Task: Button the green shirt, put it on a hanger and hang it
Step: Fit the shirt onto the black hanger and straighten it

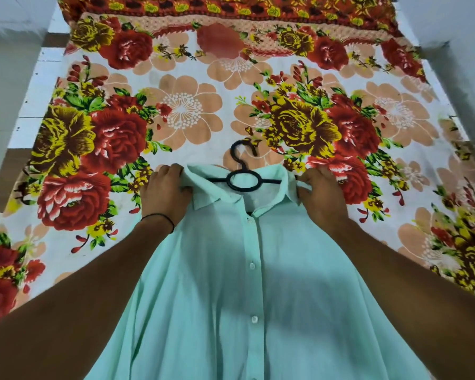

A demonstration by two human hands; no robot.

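The pale green shirt (231, 283) lies front up on the bed, collar away from me, its white buttons fastened down the placket. A black hanger (243, 176) sits inside the collar, with its ring and hook poking out past the neck onto the sheet. My left hand (163, 192) grips the shirt's left shoulder beside the collar. My right hand (322, 196) pinches the right shoulder fabric by the collar tip. The hanger's arms are hidden under the cloth.
A floral bedsheet (176, 111) in red, yellow and peach covers the bed. White walls (8, 78) run along both sides of the bed. A black band circles my left wrist (162, 218).
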